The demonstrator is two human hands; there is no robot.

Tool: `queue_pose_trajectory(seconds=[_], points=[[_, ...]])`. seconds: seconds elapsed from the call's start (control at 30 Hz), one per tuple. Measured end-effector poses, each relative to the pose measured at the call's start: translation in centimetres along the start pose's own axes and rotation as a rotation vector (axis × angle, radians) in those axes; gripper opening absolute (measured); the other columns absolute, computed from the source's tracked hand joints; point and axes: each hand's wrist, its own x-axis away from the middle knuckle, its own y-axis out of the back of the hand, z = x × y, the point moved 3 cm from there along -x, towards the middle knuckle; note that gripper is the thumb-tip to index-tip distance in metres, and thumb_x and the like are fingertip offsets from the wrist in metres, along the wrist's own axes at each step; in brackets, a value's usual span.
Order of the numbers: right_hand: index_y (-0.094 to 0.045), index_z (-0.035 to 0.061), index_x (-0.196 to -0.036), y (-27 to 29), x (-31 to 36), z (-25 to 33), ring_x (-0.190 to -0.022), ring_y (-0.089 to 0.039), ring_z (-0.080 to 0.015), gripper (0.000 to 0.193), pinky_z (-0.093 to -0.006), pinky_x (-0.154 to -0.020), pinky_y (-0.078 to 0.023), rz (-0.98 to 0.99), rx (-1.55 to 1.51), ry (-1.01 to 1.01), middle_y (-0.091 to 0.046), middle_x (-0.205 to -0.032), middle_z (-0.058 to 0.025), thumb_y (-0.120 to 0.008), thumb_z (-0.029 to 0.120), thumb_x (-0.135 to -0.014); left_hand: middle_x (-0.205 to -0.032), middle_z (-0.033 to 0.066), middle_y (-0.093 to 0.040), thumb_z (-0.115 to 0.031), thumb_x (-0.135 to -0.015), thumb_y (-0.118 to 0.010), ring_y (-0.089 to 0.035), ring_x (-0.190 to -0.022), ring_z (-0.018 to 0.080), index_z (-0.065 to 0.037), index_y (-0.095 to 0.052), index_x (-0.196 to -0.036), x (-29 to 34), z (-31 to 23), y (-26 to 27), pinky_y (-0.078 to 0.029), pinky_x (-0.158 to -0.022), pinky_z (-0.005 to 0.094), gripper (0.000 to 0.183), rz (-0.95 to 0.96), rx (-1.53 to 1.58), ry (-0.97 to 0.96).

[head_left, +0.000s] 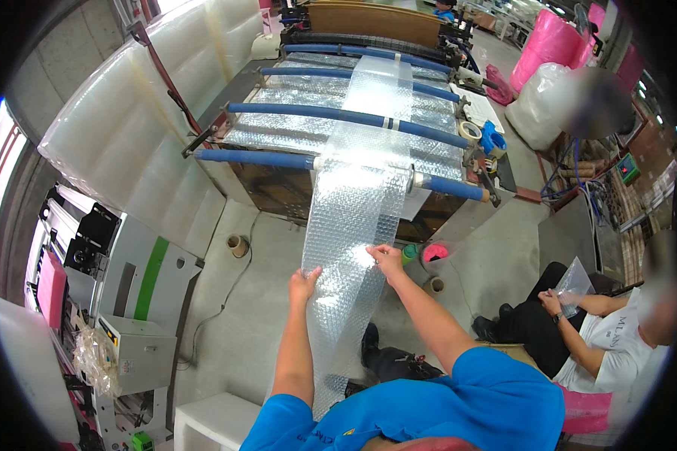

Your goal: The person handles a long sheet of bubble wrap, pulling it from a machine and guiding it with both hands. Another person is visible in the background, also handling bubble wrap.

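Observation:
A long strip of clear bubble wrap (pixel 346 225) runs from the machine (pixel 278 135) in front of me, over its blue rollers, down toward my body. My left hand (pixel 304 286) grips the strip's left edge, thumb on top. Farther up and to the right, my right hand (pixel 386 261) pinches the film near its right side. Between the two hands the sheet hangs fairly flat and shiny. Its lower part narrows and drops past my left forearm, where the end is hidden.
Large wrapped bubble-film rolls (pixel 158 83) stand at the left, beside a grey control box (pixel 139 353). A co-worker in a white shirt (pixel 605 342) sits at the right, holding a clear bag (pixel 577 286). Cardboard tubes (pixel 237 244) and a cable (pixel 233 301) lie on the floor.

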Motion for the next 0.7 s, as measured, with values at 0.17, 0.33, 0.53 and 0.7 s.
queue_pose_trajectory(seconds=[0.17,0.33,0.53,0.7], points=[[-0.055,0.0057,-0.061,0.0,3.0,0.2,-0.048,-0.040,-0.0042,0.022,-0.0195,-0.040,-0.034,-0.018,0.008,0.031,-0.047,-0.056,0.0028,-0.064,0.024,-0.068,-0.086,0.0112,-0.058,-0.035,-0.057,-0.070,-0.055,-0.078,0.0184,0.002,-0.054,-0.092,2.9,0.7,2.2,-0.043,-0.069,0.0296,0.053,0.215,0.001,0.027],[-0.055,0.0047,-0.059,-1.0,10.3,-3.2,-0.051,-0.043,-0.0058,0.027,-0.0203,-0.044,-0.035,0.101,0.009,-0.011,-0.049,-0.058,0.0012,-0.063,0.028,-0.068,-0.087,0.0102,-0.058,-0.036,-0.057,-0.070,-0.054,-0.077,0.0171,0.002,-0.054,-0.094,5.6,2.0,3.3,-0.043,-0.069,0.0286,0.056,0.378,0.093,0.027],[-0.060,0.0025,-0.079,-1.5,20.1,-7.1,-0.063,-0.048,-0.0073,0.031,-0.0212,-0.056,-0.039,0.238,0.091,-0.097,-0.056,-0.071,-0.0012,-0.065,0.030,-0.066,-0.082,0.0115,-0.058,-0.039,-0.058,-0.069,-0.054,-0.074,0.0169,0.005,-0.052,-0.094,10.9,9.9,3.1,-0.043,-0.067,0.0289,0.059,0.434,-0.145,0.024],[-0.061,0.0040,-0.083,-1.2,23.4,-8.4,-0.065,-0.049,-0.0057,0.028,-0.0202,-0.056,-0.038,0.325,0.054,-0.073,-0.058,-0.074,-0.0010,-0.059,0.030,-0.072,-0.074,0.0114,-0.056,-0.034,-0.059,-0.069,-0.053,-0.066,0.0170,0.005,-0.051,-0.086,15.9,15.6,3.8,-0.043,-0.062,0.0289,0.051,0.121,0.107,0.042]])
